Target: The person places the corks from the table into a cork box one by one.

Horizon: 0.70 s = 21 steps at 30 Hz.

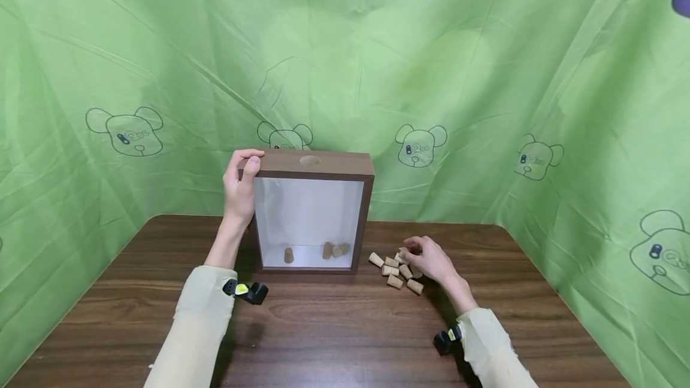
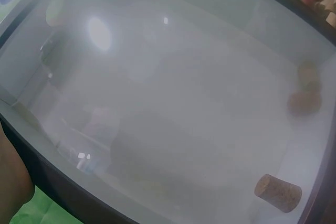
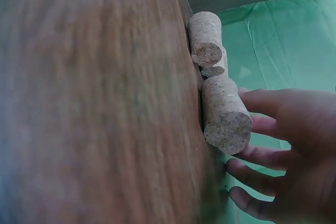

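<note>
My left hand (image 1: 241,187) grips the upper left corner of a brown wood-look shadow box (image 1: 318,165) standing upright, thumb in front, fingers over the top. A clear front shows several corks inside, one cork (image 2: 278,193) lying apart at the bottom. The top edge has a round hole (image 1: 309,160). To the right of the box, my right hand (image 1: 429,259) is among a loose pile of corks (image 1: 390,270). Its thumb and index finger come together at a cork (image 1: 401,254); nearer corks (image 3: 227,114) hide their tips in the right wrist view, so I cannot tell whether they pinch it.
The box and loose corks stand on a dark wooden table (image 1: 334,322). Behind and at both sides hangs a green curtain (image 1: 458,76) printed with bear heads. The box's right side rises just left of the cork pile.
</note>
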Motion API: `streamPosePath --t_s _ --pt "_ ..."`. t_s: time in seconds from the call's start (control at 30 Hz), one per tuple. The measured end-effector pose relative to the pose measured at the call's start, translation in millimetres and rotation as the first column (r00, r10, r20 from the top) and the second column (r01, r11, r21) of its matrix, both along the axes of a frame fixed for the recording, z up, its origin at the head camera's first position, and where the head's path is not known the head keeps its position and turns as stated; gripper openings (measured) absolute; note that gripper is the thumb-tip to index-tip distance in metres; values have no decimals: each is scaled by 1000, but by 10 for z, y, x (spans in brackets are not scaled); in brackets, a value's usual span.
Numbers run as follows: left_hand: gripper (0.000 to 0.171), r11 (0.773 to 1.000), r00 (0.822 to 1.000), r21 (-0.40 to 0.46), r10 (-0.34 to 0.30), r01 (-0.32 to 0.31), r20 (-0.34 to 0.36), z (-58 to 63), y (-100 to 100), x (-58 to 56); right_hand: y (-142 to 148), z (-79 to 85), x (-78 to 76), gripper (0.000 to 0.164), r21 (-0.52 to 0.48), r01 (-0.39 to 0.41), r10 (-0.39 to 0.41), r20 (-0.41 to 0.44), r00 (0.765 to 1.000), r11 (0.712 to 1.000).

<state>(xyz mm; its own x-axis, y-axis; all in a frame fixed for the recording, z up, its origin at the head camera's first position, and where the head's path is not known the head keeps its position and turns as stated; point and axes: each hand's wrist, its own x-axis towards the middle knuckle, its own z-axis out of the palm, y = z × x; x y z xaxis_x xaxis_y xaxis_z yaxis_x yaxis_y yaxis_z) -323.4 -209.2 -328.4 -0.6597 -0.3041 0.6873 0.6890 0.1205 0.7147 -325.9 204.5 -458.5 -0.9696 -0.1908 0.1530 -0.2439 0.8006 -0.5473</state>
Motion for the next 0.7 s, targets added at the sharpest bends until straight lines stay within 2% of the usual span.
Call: streamPosePath --t_s 0.1,0.2,0.43,0.7 --pt "37 1000 1000 2 1 -1 1 1 0 -6 12 -34 -26 34 20 0 0 13 1000 1000" --pt "39 1000 1000 5 -6 6 -5 29 16 28 12 -43 -42 25 23 27 -27 16 1000 999" --pt "40 1000 1000 3 -8 8 12 194 123 285 -6 -8 -11 14 30 69 -70 14 997 997" --pt "41 1000 1000 2 -22 22 7 210 129 313 -13 39 23 19 -13 86 -86 -9 996 996"
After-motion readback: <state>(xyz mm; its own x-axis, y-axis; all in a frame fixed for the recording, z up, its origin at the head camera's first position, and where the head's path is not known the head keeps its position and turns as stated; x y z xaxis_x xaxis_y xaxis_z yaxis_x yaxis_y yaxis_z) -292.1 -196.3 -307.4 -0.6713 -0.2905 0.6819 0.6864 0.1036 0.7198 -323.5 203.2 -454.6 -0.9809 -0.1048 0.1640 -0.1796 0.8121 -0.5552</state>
